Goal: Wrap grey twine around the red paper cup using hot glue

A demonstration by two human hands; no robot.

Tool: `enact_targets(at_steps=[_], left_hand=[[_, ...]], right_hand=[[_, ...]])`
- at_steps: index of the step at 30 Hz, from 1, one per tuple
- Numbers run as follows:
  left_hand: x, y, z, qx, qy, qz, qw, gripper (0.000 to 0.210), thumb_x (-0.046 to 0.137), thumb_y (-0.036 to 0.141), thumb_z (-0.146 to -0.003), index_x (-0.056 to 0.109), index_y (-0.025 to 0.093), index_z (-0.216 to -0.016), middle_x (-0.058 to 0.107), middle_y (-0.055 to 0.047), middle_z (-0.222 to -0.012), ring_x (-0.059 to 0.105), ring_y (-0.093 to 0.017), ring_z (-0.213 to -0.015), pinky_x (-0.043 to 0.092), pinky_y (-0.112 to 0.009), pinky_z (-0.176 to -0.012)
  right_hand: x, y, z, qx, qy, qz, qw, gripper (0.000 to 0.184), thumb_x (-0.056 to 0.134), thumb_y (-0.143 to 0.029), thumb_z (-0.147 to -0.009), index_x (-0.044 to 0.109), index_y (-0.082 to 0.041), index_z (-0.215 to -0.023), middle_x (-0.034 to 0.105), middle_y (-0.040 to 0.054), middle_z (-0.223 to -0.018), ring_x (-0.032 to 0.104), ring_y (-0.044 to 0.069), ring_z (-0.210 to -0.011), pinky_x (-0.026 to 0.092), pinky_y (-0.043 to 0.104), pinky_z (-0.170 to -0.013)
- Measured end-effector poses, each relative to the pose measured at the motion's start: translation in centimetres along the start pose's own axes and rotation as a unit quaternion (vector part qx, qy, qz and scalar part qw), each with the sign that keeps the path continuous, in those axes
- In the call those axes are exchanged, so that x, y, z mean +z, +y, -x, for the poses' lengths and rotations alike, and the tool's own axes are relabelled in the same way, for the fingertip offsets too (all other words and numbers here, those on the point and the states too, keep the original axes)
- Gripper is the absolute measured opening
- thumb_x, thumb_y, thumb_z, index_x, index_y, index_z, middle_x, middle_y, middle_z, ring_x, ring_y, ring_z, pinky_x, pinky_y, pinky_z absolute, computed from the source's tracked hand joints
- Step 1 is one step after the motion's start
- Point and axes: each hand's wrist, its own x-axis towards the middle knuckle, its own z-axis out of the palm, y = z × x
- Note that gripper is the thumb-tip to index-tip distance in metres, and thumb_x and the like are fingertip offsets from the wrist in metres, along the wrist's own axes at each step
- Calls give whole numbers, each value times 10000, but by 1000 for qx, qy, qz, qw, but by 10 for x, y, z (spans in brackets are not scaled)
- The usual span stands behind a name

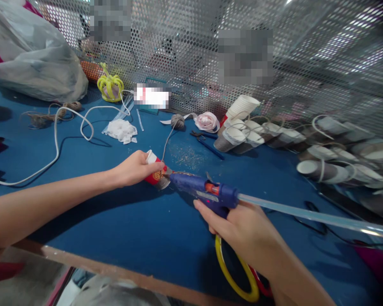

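My left hand (134, 168) grips a small red and white paper cup (153, 173), tilted over the blue table. Grey cord covers the cup's lower end, and a strand runs from there up to a ball of grey cord (178, 122). In my right hand (239, 225) is a blue hot glue gun (199, 187), its nozzle at the cup's corded end. A long clear glue stick (306, 213) sticks out of its back. Below my right hand hangs or lies a yellow loop handle (221, 255) with a red part beside it; I cannot tell which.
Cord-wrapped cups (239, 136) crowd the right side. Pliers (207, 142) and a pink ribbon roll (207, 122) lie behind the cup. White scraps (121, 131), a white cable (55, 140), a yellow basket-like ornament (110, 88) and a plastic bag (35, 55) are on the left. A perforated metal screen (191, 55) stands behind.
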Motion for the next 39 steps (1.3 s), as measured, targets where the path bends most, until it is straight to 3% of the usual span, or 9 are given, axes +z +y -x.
enact_targets(at_steps=[3, 10, 19, 26, 39], left_hand=[[0, -2, -1, -2, 4, -2, 1000, 266, 539, 368, -684, 591, 120, -604, 556, 9, -507, 418, -86, -437, 280, -211, -422], [1, -7, -3, 3, -2, -12, 1000, 312, 526, 413, -707, 555, 122, -599, 439, 38, -489, 325, -70, -440, 228, -215, -428], [1, -6, -2, 4, -2, -29, 1000, 343, 516, 417, -718, 457, 146, -516, 340, 53, -467, 263, -64, -437, 186, -223, -422], [0, -7, -2, -3, -5, -18, 1000, 318, 525, 417, -711, 576, 114, -628, 395, 45, -489, 296, -72, -451, 211, -221, -434], [0, -5, -1, 0, -4, -14, 1000, 309, 527, 403, -708, 581, 114, -615, 421, 44, -486, 305, -70, -446, 214, -220, -432]], right_hand=[[-7, -8, -2, 64, -62, -47, 995, 245, 461, -340, -781, 553, -223, -587, 553, -15, -403, 551, 153, -388, 458, 254, -431], [-8, -13, -6, 119, -59, -103, 986, 347, 504, -346, -763, 423, -232, -445, 508, -34, -351, 535, 125, -351, 451, 214, -411], [-5, -13, -10, 139, -55, -132, 980, 256, 496, -315, -764, 515, -213, -530, 545, -30, -383, 556, 134, -371, 446, 214, -390], [-10, -16, -8, 140, -67, -160, 975, 295, 505, -307, -755, 473, -228, -473, 501, -42, -336, 510, 116, -325, 446, 197, -371], [-12, -17, -8, 155, -73, -155, 973, 290, 498, -299, -753, 468, -225, -475, 502, -41, -333, 514, 119, -323, 444, 200, -369]])
